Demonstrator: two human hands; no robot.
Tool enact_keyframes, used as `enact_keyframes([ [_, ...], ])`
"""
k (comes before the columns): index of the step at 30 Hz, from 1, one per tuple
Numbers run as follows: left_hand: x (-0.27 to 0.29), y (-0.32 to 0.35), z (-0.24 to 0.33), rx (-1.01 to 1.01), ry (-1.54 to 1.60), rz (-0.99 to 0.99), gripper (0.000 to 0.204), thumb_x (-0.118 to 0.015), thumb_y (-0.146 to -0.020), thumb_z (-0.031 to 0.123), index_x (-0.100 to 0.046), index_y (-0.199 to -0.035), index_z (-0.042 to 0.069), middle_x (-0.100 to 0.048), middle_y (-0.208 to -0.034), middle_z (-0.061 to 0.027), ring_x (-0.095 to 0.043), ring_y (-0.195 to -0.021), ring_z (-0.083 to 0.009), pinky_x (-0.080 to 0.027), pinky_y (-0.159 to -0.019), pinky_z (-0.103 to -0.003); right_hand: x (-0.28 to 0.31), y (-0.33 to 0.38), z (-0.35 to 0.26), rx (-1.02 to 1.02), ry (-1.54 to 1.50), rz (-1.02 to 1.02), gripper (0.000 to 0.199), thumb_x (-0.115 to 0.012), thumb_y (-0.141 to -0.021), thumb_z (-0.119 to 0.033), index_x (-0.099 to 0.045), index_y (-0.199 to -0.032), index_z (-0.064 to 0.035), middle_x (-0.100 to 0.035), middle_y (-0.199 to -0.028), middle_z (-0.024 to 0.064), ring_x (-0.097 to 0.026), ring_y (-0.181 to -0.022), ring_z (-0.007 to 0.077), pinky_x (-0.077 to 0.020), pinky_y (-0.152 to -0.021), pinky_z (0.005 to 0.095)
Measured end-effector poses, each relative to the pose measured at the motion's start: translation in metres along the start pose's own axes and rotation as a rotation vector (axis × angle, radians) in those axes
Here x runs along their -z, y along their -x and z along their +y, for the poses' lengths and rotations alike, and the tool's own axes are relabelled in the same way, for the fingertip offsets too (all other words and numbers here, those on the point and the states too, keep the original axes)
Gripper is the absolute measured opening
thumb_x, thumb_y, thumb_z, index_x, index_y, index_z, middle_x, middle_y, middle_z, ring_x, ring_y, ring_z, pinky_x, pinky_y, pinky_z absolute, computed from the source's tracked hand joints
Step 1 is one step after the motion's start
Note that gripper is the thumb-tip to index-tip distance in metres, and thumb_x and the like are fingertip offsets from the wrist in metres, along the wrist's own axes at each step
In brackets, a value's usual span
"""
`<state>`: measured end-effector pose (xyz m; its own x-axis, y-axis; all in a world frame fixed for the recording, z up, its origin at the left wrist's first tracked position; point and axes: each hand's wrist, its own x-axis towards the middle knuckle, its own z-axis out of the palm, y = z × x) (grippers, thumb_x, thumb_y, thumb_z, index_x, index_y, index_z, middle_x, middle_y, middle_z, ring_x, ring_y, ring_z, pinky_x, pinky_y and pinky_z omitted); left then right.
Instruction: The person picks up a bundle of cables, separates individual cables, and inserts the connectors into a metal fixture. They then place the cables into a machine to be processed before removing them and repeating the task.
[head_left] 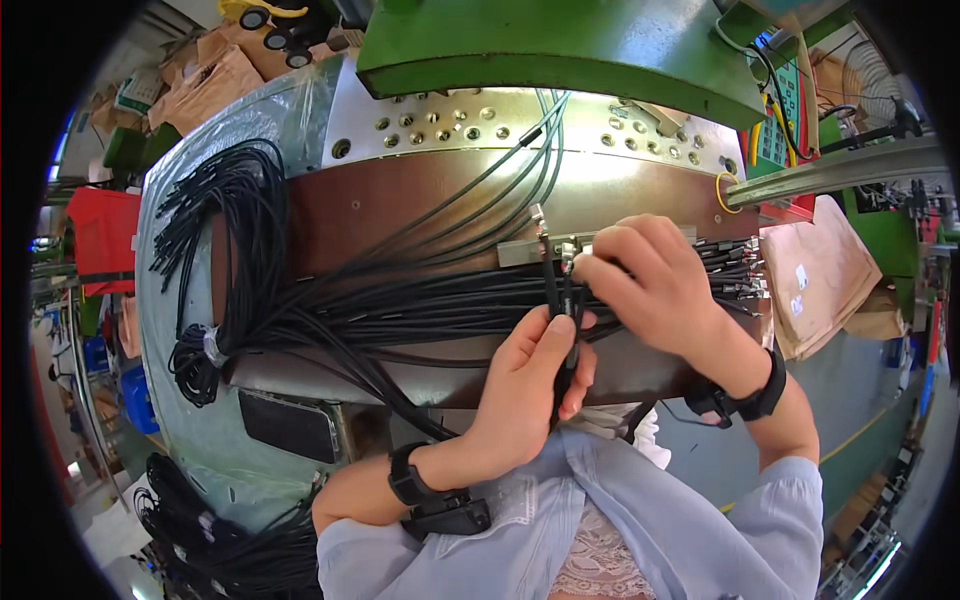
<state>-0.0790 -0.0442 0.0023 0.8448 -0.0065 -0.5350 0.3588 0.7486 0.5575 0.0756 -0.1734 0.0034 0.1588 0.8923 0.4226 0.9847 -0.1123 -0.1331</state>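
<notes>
My left hand (535, 375) is closed around a few black cables (551, 285), held upright above the bench, with silvery metal connectors (538, 214) at their top ends. My right hand (655, 285) is curled, its thumb and forefinger pinching at the metal end of one of these cables. Part of that end is hidden by the fingertips. Beneath both hands a thick bundle of black cables (430, 310) runs across the brown board (330, 215). Its connector ends (745, 268) fan out to the right of my right hand. A small metal block (517, 254) lies just behind the held cables.
A green machine body (560, 50) overhangs a metal plate (460, 130) with several holes. Coiled black cables (235, 190) hang at the left. A dark phone (285, 425) lies at the near left. A metal rail (840, 172) juts in from the right, above brown paper sacks (815, 270).
</notes>
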Motion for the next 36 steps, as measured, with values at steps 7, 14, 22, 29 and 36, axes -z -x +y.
enact_keyframes([
  [7,0.009,0.020,0.025,-0.343,-0.020,0.022,0.028,-0.036,-0.108,0.025,-0.051,-0.115,0.003,-0.064,-0.080,-0.0097,-0.060,-0.065,-0.0127,-0.052,-0.064,-0.025,-0.016,-0.011,0.003,-0.111,-0.220,0.103,0.035,-0.066,-0.065,0.002,-0.062,-0.098,-0.0053,-0.059,-0.092,0.0076,-0.058,-0.083,0.0288,-0.0512,-0.071,0.0370],
  [14,0.005,0.014,0.027,-0.074,-0.019,-0.016,0.030,-0.041,-0.107,0.023,-0.057,-0.116,-0.001,-0.055,-0.066,-0.0046,-0.048,-0.054,-0.0079,-0.040,-0.052,-0.022,-0.012,-0.020,0.005,-0.129,-0.247,-0.033,0.029,-0.066,-0.063,0.002,-0.061,-0.091,-0.0076,-0.055,-0.089,0.0048,-0.056,-0.081,0.0246,-0.0504,-0.067,0.0344],
  [22,0.005,0.013,0.027,-0.061,-0.058,-0.038,0.031,-0.043,-0.106,0.023,-0.059,-0.114,-0.002,-0.056,-0.066,-0.0037,-0.048,-0.054,-0.0073,-0.040,-0.052,-0.022,-0.010,-0.022,-0.001,-0.122,-0.109,-0.110,0.028,-0.066,-0.064,-0.001,-0.063,-0.091,-0.0082,-0.053,-0.084,0.0032,-0.058,-0.079,0.0228,-0.0504,-0.059,0.0346],
  [29,0.005,0.009,0.035,0.009,-0.071,-0.182,0.028,-0.048,-0.104,0.020,-0.062,-0.107,-0.004,-0.061,-0.069,-0.0055,-0.055,-0.057,-0.0089,-0.046,-0.054,-0.023,0.015,-0.019,0.001,0.015,0.021,-0.011,0.020,-0.064,-0.070,-0.011,-0.060,-0.089,-0.0090,-0.057,-0.094,0.0042,-0.058,-0.082,0.0224,-0.0507,-0.064,0.0325],
  [36,0.014,0.038,0.072,-0.852,-0.776,-0.001,0.034,-0.040,-0.103,0.015,-0.059,-0.115,-0.010,-0.073,-0.084,-0.0171,-0.068,-0.067,-0.0169,-0.055,-0.066,-0.027,-0.003,0.000,0.005,-0.304,-0.177,0.168,0.016,-0.071,-0.076,-0.010,-0.060,-0.087,-0.0076,-0.064,-0.089,0.0063,-0.062,-0.079,0.0258,-0.0509,-0.068,0.0362],
])
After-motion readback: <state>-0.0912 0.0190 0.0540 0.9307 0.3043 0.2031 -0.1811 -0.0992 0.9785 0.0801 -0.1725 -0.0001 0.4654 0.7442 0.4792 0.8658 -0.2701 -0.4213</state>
